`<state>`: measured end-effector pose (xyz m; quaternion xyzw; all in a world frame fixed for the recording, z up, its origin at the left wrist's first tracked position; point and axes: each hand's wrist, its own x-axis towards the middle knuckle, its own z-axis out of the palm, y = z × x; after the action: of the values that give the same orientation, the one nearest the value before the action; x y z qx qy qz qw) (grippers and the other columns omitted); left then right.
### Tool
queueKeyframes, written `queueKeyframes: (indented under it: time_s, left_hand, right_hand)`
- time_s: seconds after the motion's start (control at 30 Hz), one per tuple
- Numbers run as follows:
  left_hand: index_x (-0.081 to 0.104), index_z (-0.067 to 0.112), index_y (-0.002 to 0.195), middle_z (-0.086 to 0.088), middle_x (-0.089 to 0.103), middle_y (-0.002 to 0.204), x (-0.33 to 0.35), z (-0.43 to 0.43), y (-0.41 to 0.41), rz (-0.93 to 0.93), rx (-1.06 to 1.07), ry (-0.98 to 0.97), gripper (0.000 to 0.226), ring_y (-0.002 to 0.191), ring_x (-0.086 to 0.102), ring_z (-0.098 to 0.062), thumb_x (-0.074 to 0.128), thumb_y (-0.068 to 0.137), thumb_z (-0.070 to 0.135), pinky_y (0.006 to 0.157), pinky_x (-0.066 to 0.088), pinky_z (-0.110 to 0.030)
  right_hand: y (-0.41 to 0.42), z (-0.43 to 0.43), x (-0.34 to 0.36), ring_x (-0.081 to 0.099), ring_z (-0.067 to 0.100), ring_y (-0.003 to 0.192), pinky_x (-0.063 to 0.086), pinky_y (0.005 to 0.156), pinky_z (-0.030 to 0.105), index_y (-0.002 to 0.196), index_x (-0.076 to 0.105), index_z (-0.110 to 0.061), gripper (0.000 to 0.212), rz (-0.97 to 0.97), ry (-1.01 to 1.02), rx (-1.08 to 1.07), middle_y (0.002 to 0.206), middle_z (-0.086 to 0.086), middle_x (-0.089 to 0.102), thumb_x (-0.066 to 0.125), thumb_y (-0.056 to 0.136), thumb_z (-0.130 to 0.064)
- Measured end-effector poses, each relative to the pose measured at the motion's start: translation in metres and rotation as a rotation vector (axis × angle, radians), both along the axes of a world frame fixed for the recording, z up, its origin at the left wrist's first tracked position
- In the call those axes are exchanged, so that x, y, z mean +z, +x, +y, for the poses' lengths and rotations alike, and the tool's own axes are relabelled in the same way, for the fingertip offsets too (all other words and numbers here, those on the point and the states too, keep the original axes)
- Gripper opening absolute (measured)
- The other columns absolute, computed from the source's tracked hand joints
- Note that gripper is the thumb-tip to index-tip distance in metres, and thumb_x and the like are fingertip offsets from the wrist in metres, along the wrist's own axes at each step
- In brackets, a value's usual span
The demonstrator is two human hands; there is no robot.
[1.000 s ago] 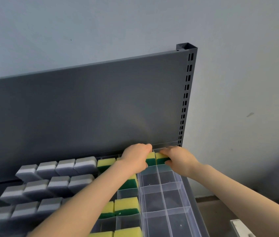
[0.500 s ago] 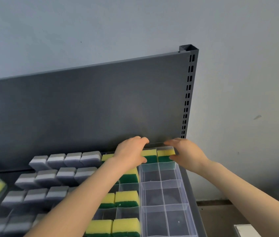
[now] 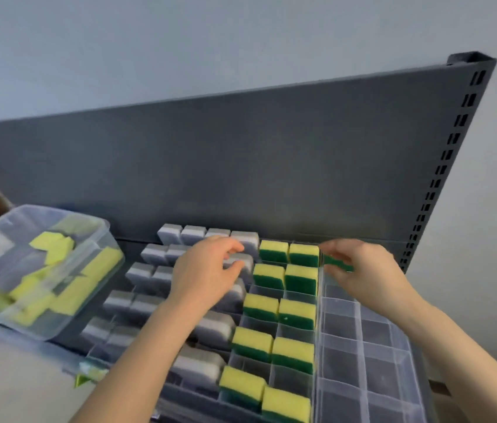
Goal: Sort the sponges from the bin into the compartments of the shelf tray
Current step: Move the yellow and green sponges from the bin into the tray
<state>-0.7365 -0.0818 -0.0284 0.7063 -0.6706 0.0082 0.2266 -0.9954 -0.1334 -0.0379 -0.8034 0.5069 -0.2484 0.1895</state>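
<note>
Meanwhile left hand [image 3: 207,270] fingers hang loosely apart; right hand [image 3: 363,270] fingers pinch green sponge [image 3: 339,264].

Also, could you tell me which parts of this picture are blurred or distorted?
Head view: the bin and gray sponges are motion-blurred; the yellow-green sponges look sharper; the right hand pinching a green sponge is soft; the back panel slants from wide-angle skew; no harsh glare.

A grey metal shelf [image 3: 271,178] with a slotted back panel [image 3: 442,169] carries a clear divided tray [image 3: 363,346] from centre to 4 o'clock. At 9 o'clock a clear plastic bin [image 3: 94,227] sits tilted, seemingly propped on the tray's edge.
</note>
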Motion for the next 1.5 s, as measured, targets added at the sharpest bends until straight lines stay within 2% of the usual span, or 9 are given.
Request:
queueKeyframes:
  time_s: [0.2,0.33,0.43,0.57,0.67,0.8,1.07,1.23,1.5]
  left_hand:
    - [0.065,0.035,0.102,0.016,0.067,0.1,0.004,0.047,0.084,-0.046,0.167,0.058,0.021,0.092,0.062,-0.008,0.065,0.081,0.038,0.073,0.052,-0.03]
    - [0.063,0.034,0.106,0.012,0.065,0.104,0.015,0.084,0.146,-0.166,0.206,0.107,0.024,0.092,0.061,-0.013,0.062,0.083,0.042,0.067,0.047,-0.028]
    - [0.061,0.035,0.111,0.013,0.065,0.106,0.024,0.112,0.195,-0.252,0.24,0.115,0.028,0.095,0.061,-0.014,0.061,0.085,0.046,0.061,0.039,-0.026]
    - [0.06,0.034,0.116,0.01,0.062,0.115,0.031,0.148,0.258,-0.303,0.281,0.208,0.034,0.1,0.06,-0.017,0.059,0.085,0.048,0.067,0.044,-0.028]
    - [0.059,0.033,0.116,0.007,0.061,0.115,0.035,0.172,0.303,-0.325,0.304,0.257,0.033,0.102,0.059,-0.02,0.058,0.085,0.046,0.071,0.048,-0.031]
    - [0.058,0.032,0.119,0.005,0.06,0.117,0.04,0.196,0.353,-0.36,0.341,0.286,0.037,0.105,0.058,-0.02,0.058,0.086,0.048,0.066,0.04,-0.03]
    - [0.059,0.033,0.117,0.009,0.062,0.111,0.031,0.211,0.424,-0.228,0.388,0.192,0.034,0.098,0.059,-0.015,0.06,0.085,0.044,0.072,0.05,-0.031]
    - [0.06,0.033,0.113,0.009,0.062,0.107,0.02,0.2,0.469,-0.207,0.415,0.203,0.03,0.093,0.059,-0.013,0.06,0.085,0.044,0.073,0.053,-0.035]
    - [0.057,0.034,0.123,0.011,0.061,0.118,0.027,0.146,0.555,-0.219,0.426,0.256,0.039,0.104,0.058,-0.013,0.057,0.087,0.049,0.076,0.049,-0.028]
  right_hand:
    - [0.067,0.03,0.011,0.063,0.014,0.1,0.051,0.089,0.03,0.121,0.061,-0.021,0.036,0.122,-0.038,0.061,0.114,-0.004,0.067,0.064,0.085,-0.023]
    - [0.13,0.056,0.021,0.062,0.015,0.098,0.047,0.083,0.024,0.121,0.059,-0.028,0.036,0.231,-0.073,0.085,0.112,-0.007,0.067,0.061,0.085,-0.028]
    - [0.18,0.074,0.029,0.061,0.016,0.106,0.047,0.087,0.026,0.125,0.056,-0.03,0.04,0.319,-0.105,0.129,0.121,-0.008,0.064,0.059,0.085,-0.032]
    - [0.244,0.101,0.037,0.059,0.016,0.11,0.051,0.085,0.03,0.127,0.052,-0.036,0.043,0.393,-0.11,0.172,0.125,-0.009,0.061,0.058,0.084,-0.039]
    - [0.287,0.117,0.039,0.059,0.016,0.11,0.051,0.083,0.031,0.127,0.05,-0.039,0.044,0.41,-0.116,0.192,0.125,-0.009,0.061,0.057,0.084,-0.039]
    - [0.335,0.131,0.042,0.059,0.014,0.109,0.05,0.082,0.03,0.129,0.049,-0.039,0.045,0.417,-0.126,0.236,0.126,-0.011,0.06,0.057,0.085,-0.039]
    - [0.423,0.132,0.049,0.057,0.011,0.108,0.051,0.082,0.03,0.123,0.053,-0.039,0.038,0.354,-0.157,0.336,0.121,-0.014,0.06,0.058,0.086,-0.036]
    - [0.483,0.107,0.042,0.057,0.011,0.108,0.049,0.085,0.029,0.125,0.052,-0.04,0.039,0.344,-0.156,0.378,0.121,-0.016,0.06,0.056,0.086,-0.038]
    - [0.575,0.052,0.029,0.058,0.015,0.109,0.051,0.085,0.035,0.122,0.053,-0.034,0.035,0.326,-0.124,0.46,0.122,-0.01,0.061,0.055,0.087,-0.038]
